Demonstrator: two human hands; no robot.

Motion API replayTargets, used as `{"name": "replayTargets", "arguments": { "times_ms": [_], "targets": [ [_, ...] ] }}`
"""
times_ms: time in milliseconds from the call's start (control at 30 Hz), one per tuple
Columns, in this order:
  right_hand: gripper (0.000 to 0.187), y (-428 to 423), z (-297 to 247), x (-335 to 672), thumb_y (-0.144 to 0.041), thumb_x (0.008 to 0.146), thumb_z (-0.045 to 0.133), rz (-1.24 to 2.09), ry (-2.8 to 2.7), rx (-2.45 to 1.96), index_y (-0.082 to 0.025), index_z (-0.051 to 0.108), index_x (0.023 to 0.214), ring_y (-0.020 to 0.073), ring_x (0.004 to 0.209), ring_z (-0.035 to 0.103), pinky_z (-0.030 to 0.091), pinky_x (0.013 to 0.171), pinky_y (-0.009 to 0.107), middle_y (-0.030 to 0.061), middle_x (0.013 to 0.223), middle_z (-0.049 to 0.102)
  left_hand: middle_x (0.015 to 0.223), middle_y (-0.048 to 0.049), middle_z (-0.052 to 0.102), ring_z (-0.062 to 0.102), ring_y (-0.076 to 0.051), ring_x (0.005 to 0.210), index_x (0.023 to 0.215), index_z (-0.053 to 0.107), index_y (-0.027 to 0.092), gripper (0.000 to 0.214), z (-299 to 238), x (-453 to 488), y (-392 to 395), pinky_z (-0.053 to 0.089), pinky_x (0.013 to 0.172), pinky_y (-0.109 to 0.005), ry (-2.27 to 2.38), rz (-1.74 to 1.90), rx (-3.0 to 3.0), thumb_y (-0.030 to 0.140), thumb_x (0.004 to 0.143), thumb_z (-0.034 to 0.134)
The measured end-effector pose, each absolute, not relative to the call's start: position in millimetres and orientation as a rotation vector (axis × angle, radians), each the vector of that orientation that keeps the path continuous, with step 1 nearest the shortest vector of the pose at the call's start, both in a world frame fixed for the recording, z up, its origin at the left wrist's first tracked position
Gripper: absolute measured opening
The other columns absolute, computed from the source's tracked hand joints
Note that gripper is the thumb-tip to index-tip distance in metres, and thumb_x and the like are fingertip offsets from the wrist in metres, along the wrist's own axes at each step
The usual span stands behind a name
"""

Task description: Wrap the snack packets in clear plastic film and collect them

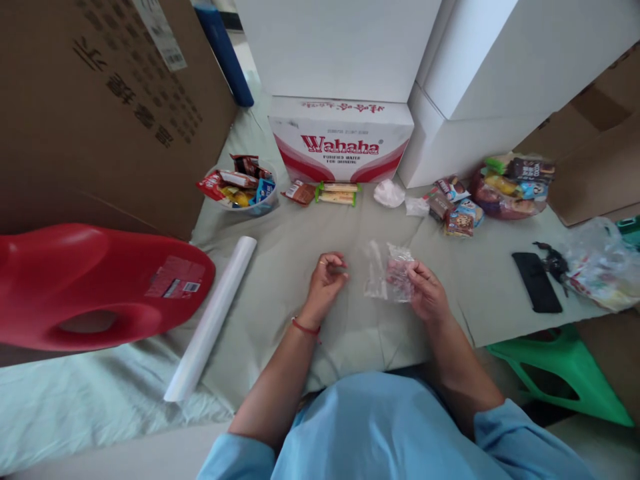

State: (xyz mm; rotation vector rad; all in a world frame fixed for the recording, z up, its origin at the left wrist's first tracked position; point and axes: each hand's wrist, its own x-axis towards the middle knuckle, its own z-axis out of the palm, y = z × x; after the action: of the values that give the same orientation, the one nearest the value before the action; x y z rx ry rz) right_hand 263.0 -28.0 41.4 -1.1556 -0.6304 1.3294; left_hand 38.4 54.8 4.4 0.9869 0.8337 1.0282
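Observation:
My right hand point(427, 291) pinches a clear plastic bag point(390, 277) by its right edge, above the cloth-covered table. The bag is see-through and crinkled, and I cannot make out anything inside it. To the left of the bag is my left hand point(326, 283), its fingers loosely curled with a gap between thumb and fingertips. Nothing shows in that gap. Beyond my hands lie two yellow-green wrapped snack sticks point(337, 193), a brown snack packet point(299, 193), a crumpled white plastic bag point(389, 193) and a smaller one point(417, 206).
A bowl of snacks point(268, 200) stands back left; loose packets point(454, 207) and a filled basket point(505, 208) are back right. A white roll point(213, 317) and red jug point(115, 287) lie left. A phone point(537, 282) sits right. A Wahaha box point(343, 143) stands behind.

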Motion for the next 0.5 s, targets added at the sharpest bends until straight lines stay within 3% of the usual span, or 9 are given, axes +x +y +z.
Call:
{"name": "replayTargets", "arguments": {
  "times_ms": [100,200,267,367,500],
  "targets": [
    [0.036,-29,49,253,-0.052,0.080,0.084,1.426,-0.668,-1.037,-0.025,0.060,0.082,0.0286,0.109,0.071,0.059,0.086,0.046,0.0086,0.123,0.074,0.138,-0.0100,0.058,0.064,-0.022,0.114,0.109,0.060,0.024,0.045,2,40,48,0.054,0.092,-0.035,0.702,0.924,0.975,0.056,0.085,0.079],
    [0.038,-30,49,240,-0.054,0.079,0.084,1.546,-0.714,-1.004,-0.025,0.061,0.081,0.0283,0.105,0.073,0.058,0.085,0.045,0.0086,0.118,0.075,0.156,-0.0139,0.048,0.055,-0.030,0.136,0.142,0.053,0.029,0.081,-1,45,36,0.051,0.105,-0.042,0.546,0.836,0.914,0.067,0.077,0.083],
    [0.041,-31,46,231,-0.057,0.078,0.085,1.608,-0.752,-1.022,-0.025,0.060,0.080,0.0271,0.100,0.074,0.058,0.083,0.043,0.0080,0.108,0.076,0.152,-0.0143,0.054,0.057,-0.031,0.135,0.152,0.046,0.030,0.098,-3,49,31,0.049,0.108,-0.043,0.551,0.791,0.873,0.062,0.070,0.090],
    [0.042,-31,46,224,-0.059,0.081,0.082,1.619,-0.767,-1.024,-0.025,0.058,0.081,0.0259,0.099,0.073,0.058,0.083,0.041,0.0078,0.106,0.077,0.135,-0.0116,0.068,0.065,-0.028,0.122,0.148,0.054,0.026,0.093,-1,52,31,0.049,0.107,-0.042,0.629,0.747,0.808,0.044,0.068,0.096],
    [0.039,-27,52,235,-0.056,0.082,0.082,1.538,-0.704,-1.035,-0.025,0.058,0.083,0.0255,0.098,0.074,0.060,0.078,0.039,0.0074,0.106,0.077,0.112,-0.0076,0.076,0.069,-0.024,0.107,0.120,0.074,0.019,0.062,8,49,40,0.050,0.100,-0.037,0.678,0.788,0.787,0.035,0.065,0.097]
  ]
}}
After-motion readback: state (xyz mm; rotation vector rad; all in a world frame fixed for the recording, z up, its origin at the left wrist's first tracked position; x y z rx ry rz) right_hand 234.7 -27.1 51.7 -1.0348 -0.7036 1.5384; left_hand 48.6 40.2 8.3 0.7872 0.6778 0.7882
